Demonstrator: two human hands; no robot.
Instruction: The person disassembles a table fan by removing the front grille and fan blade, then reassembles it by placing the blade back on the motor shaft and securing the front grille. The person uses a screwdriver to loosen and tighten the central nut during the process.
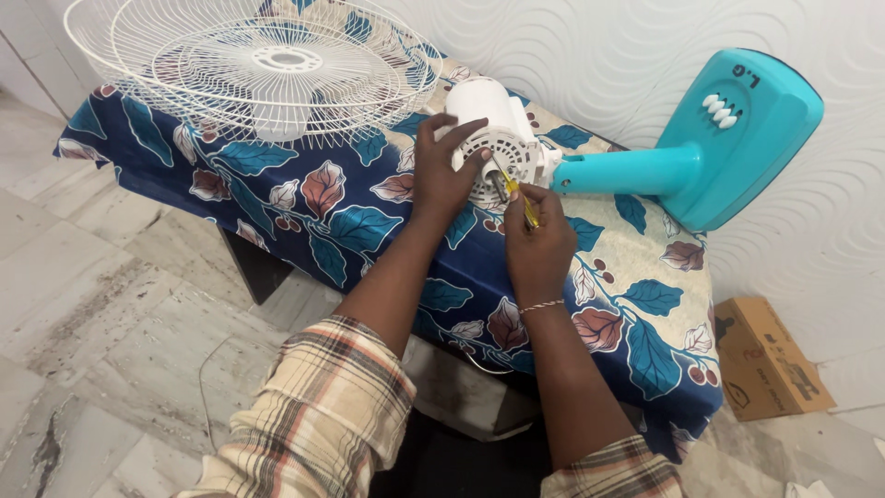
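Left hand [442,175]: clasping white fan motor [493,129] | Right hand [537,242]: grip pinching yellow screwdriver [518,196] at motor | On surface [636,267]

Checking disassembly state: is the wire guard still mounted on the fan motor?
No. The white wire guard lies apart on the patterned tablecloth, while the left hand grips the bare motor housing.

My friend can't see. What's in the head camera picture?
A person's left hand steadies a white fan motor on a leafy blue tablecloth, while the right hand holds a yellow screwdriver against it. A white fan grille lies nearby.
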